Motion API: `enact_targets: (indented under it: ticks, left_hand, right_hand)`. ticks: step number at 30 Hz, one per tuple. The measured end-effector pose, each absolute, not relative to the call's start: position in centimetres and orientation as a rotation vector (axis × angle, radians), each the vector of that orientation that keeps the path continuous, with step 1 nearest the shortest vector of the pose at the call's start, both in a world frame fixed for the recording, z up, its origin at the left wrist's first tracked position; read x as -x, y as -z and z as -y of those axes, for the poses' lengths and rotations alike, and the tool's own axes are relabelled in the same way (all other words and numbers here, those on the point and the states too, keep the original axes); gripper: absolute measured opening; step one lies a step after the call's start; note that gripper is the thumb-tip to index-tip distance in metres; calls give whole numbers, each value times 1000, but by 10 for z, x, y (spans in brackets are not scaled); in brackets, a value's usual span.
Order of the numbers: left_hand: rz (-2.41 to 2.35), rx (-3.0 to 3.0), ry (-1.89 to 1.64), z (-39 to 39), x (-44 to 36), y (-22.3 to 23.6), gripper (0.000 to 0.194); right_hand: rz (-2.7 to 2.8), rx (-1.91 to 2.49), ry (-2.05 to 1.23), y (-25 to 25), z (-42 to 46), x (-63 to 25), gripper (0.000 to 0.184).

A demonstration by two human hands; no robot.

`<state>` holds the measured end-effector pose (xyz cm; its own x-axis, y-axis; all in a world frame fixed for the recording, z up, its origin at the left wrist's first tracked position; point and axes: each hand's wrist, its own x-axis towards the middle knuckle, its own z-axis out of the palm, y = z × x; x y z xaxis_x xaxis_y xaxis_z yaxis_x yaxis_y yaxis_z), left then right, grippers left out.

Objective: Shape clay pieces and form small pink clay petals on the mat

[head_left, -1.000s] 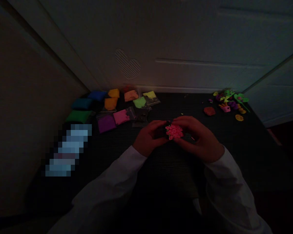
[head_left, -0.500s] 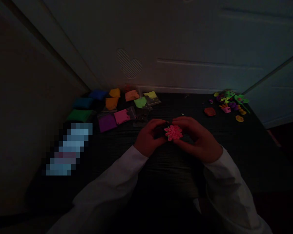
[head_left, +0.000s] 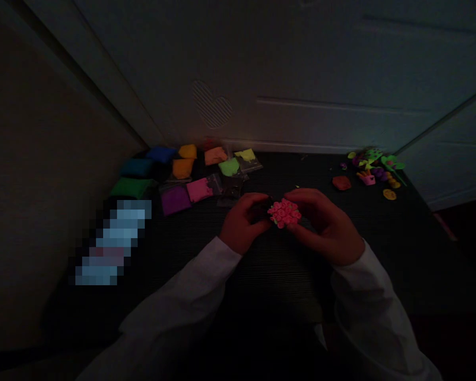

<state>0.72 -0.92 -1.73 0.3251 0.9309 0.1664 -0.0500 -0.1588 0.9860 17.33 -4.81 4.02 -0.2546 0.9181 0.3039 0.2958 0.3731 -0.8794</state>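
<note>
Between my two hands, above the dark table [head_left: 269, 286], is a small clay bouquet of pink roses [head_left: 284, 212] with bits of green at its edge. My left hand [head_left: 246, 222] is closed on its left side, thumb below and fingers above. On the other side my right hand [head_left: 329, 225] curls round it, with the thumb and fingertips at its right edge. The underside of the bouquet is hidden, and the dim light blurs the fingertips. A tiny green scrap [head_left: 297, 187] lies just beyond my right fingers.
Coloured clay packets lie at the back left, among them a purple one [head_left: 175, 200] and a pink one [head_left: 199, 189]. A pixelated bright screen [head_left: 113, 243] is at the left. Small clay figures [head_left: 375, 166] and a red lump [head_left: 341, 183] sit at the back right, near the wall [head_left: 321, 69].
The bouquet has tilted and turned slightly, so more of its rose tops face me. My right hand has shifted a little to the right; my left hand barely moved.
</note>
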Motion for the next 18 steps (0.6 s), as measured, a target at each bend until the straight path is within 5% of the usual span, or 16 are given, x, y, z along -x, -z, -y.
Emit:
enact_targets:
  ticks: [12,18]
  left_hand:
    - [-866,-1163,-1151,5,-10,16,44]
    - [-797,-998,-1131,0,-9,24,51]
  right_hand:
    - [1455,1138,-970,-36,43,-179,34]
    - [1318,1428,-741,-16,24,-198,32]
